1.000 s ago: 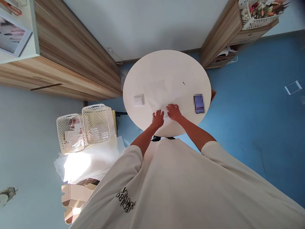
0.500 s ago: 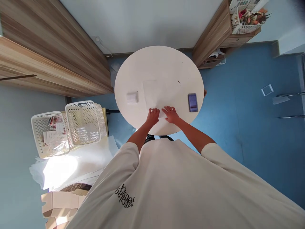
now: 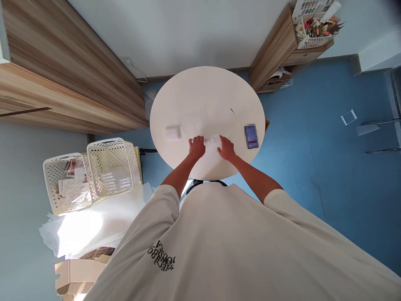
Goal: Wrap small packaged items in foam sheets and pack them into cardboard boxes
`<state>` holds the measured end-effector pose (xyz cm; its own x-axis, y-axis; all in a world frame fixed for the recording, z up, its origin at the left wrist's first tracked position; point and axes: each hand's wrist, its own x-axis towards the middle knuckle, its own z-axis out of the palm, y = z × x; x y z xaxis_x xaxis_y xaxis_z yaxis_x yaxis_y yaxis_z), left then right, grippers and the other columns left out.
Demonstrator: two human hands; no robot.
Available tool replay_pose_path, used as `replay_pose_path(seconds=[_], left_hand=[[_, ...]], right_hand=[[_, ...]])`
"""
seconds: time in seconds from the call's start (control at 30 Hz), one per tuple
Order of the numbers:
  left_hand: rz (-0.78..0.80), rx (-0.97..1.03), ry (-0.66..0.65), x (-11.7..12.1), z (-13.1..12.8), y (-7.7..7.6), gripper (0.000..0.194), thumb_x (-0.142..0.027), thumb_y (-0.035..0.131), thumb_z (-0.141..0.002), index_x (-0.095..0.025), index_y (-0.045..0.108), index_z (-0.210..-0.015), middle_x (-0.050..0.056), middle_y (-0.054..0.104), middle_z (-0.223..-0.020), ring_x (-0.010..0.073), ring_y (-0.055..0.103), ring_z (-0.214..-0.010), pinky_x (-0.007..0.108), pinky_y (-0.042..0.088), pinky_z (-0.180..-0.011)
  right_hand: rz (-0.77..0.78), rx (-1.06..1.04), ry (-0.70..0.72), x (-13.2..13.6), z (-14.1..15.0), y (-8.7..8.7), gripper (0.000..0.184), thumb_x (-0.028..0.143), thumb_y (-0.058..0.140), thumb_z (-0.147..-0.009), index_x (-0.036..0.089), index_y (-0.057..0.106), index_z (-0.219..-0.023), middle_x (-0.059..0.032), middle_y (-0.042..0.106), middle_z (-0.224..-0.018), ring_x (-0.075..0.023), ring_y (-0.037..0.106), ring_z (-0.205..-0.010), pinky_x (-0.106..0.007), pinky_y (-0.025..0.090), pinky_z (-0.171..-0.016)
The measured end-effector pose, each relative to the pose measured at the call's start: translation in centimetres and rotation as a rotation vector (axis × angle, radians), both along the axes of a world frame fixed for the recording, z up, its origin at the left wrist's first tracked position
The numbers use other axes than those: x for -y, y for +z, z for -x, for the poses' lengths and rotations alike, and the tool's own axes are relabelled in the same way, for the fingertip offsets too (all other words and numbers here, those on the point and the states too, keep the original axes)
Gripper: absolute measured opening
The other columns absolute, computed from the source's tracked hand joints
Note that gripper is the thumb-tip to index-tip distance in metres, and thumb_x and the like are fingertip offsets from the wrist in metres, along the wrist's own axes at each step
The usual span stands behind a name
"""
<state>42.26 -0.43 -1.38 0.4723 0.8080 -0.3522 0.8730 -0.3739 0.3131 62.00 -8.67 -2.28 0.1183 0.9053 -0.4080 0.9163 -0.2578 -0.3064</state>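
A round white table (image 3: 206, 88) stands in front of me. On it lies a thin white sheet of paper (image 3: 200, 123), hard to tell from the tabletop. My left hand (image 3: 196, 146) and my right hand (image 3: 226, 147) both rest on the sheet's near edge, a hand's width apart, fingers curled down onto the paper. A small white square pad (image 3: 173, 133) lies to the left of my left hand. A dark phone (image 3: 251, 136) lies to the right of my right hand.
Two white perforated baskets (image 3: 90, 171) with papers sit on a low surface at the left, above white sheets (image 3: 84, 225) and cardboard boxes (image 3: 78, 274). Wooden cabinets (image 3: 72, 83) line the left wall. A wooden shelf (image 3: 275, 54) holds another basket (image 3: 315, 29) at the back right. The floor (image 3: 328, 167) is blue.
My hands have moved apart along the near edge of the sheet, the left one going left. The near part of the paper looks folded up away from me.
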Motion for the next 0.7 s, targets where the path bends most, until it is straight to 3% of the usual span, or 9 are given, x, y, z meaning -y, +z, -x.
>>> replay_pose_path(seconds=[0.1,0.27,0.47,0.7], left_hand=[[-0.008,-0.004,-0.03,0.4,-0.1,-0.6,0.07,-0.007,0.046,-0.087,-0.013,0.046,-0.157,0.021,0.043,-0.167,0.0347,0.037,-0.157,0.055,0.026,-0.126],[0.019,-0.015,-0.059,1.0,-0.3,-1.8,0.074,-0.012,0.049,-0.088,-0.012,0.041,-0.162,0.021,0.029,-0.176,0.0362,0.028,-0.162,0.057,0.024,-0.128],[-0.001,0.0,-0.104,1.1,0.0,-2.4,0.078,-0.008,0.054,-0.083,-0.015,0.045,-0.16,0.022,0.039,-0.171,0.0372,0.036,-0.159,0.059,0.024,-0.128],[-0.007,0.002,-0.172,4.6,1.3,-2.0,0.072,-0.006,0.054,-0.084,-0.016,0.05,-0.155,0.023,0.045,-0.166,0.0374,0.044,-0.152,0.056,0.032,-0.122]], right_hand=[[0.025,-0.04,-0.055,0.0,-0.1,-0.2,0.078,0.031,0.046,-0.102,0.021,0.016,-0.172,-0.0203,0.036,-0.17,-0.0381,0.041,-0.15,-0.054,0.037,-0.118],[0.084,-0.114,-0.096,0.5,0.0,-0.7,0.073,0.031,0.048,-0.102,0.022,0.024,-0.17,-0.0186,0.037,-0.17,-0.0367,0.042,-0.15,-0.054,0.038,-0.119],[0.122,-0.191,-0.265,0.2,0.1,-1.6,0.063,0.037,0.05,-0.102,0.023,0.035,-0.162,-0.0169,0.048,-0.16,-0.0346,0.048,-0.143,-0.049,0.045,-0.111],[0.135,-0.154,-0.45,0.4,1.6,-2.7,0.046,0.045,0.064,-0.095,0.022,0.053,-0.134,-0.0155,0.06,-0.139,-0.0335,0.054,-0.131,-0.047,0.045,-0.107]])
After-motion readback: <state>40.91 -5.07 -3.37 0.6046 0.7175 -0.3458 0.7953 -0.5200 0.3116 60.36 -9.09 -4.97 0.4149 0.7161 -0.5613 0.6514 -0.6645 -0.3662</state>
